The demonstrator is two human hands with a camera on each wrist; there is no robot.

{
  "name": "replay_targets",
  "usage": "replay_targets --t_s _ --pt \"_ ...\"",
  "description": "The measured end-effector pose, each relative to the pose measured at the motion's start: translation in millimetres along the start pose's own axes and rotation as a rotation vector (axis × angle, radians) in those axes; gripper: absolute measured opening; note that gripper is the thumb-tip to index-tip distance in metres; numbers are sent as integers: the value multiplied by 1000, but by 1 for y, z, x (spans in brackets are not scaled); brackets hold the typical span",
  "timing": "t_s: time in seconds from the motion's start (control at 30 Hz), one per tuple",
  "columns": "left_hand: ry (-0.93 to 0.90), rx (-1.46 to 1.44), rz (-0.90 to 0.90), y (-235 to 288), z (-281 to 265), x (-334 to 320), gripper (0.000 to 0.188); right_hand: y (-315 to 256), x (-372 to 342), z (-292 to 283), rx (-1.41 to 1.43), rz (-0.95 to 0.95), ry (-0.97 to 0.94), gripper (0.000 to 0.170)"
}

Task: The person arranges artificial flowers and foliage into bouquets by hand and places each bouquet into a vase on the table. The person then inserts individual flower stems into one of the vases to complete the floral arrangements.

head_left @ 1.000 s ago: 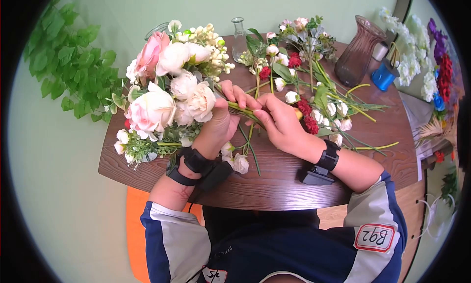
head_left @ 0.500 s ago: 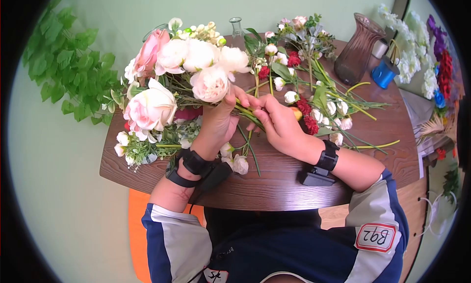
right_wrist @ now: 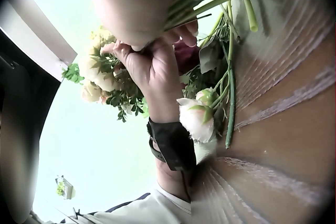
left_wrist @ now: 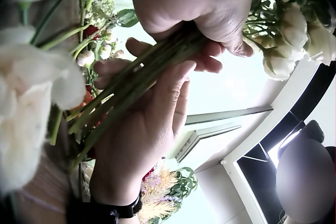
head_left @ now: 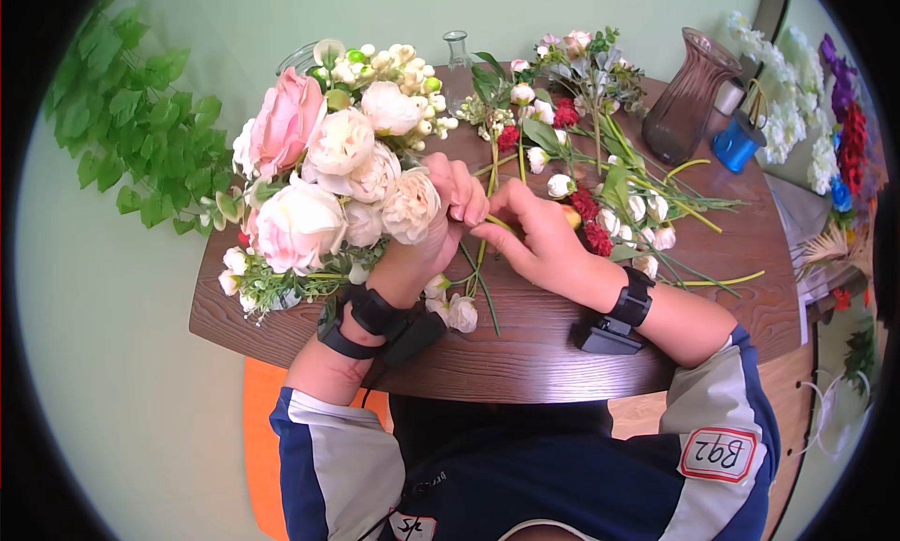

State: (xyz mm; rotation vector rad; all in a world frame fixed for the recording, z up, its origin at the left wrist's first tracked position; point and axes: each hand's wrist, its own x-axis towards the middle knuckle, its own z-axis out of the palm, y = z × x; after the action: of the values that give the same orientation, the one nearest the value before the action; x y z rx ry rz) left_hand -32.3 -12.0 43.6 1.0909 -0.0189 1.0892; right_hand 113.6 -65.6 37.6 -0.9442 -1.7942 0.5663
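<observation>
My left hand (head_left: pixel 439 236) grips a bouquet by its green stems (left_wrist: pixel 134 85), just below the blooms. The bouquet fans out to the left, with pink roses (head_left: pixel 288 119), cream peonies (head_left: pixel 410 206) and white berry sprigs (head_left: pixel 398 70). Fingers and thumb of my right hand (head_left: pixel 544 241) hold the same stems closer to their cut ends. In the left wrist view the stems run from the left palm past the right thumb (left_wrist: pixel 173 85). From the right wrist, the left hand (right_wrist: pixel 155 69) shows behind the stems, the blooms beyond it.
Loose white buds (head_left: pixel 561 186), red blossoms (head_left: pixel 586 203) and stems lie on the dark wooden table (head_left: pixel 525 353). Behind stand a clear glass bottle (head_left: pixel 457 72), a purple glass vase (head_left: pixel 684 100) and a blue spool (head_left: pixel 736 147). Ivy (head_left: pixel 131 119) hangs at the left.
The bouquet has tipped and turned in the left hand, so its peonies show in a new arrangement and the berries came back into sight. Left fingers have shifted along the stems; the right hand stays close by.
</observation>
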Motion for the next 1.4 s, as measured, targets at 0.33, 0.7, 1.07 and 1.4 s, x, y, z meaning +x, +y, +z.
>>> replay_targets --t_s 0.33,0.7,1.07,1.4 --pt "49 114 -98 7 5 -3 38 2 -2 3 89 81 -62 9" --pt "47 92 -20 0 -3 0 36 0 -4 2 -93 -16 77 6" --pt "178 112 -134 11 15 -1 26 3 -5 0 -177 -93 168 6" --pt "150 218 -89 6 8 0 36 4 -2 -2 -245 -155 194 4"
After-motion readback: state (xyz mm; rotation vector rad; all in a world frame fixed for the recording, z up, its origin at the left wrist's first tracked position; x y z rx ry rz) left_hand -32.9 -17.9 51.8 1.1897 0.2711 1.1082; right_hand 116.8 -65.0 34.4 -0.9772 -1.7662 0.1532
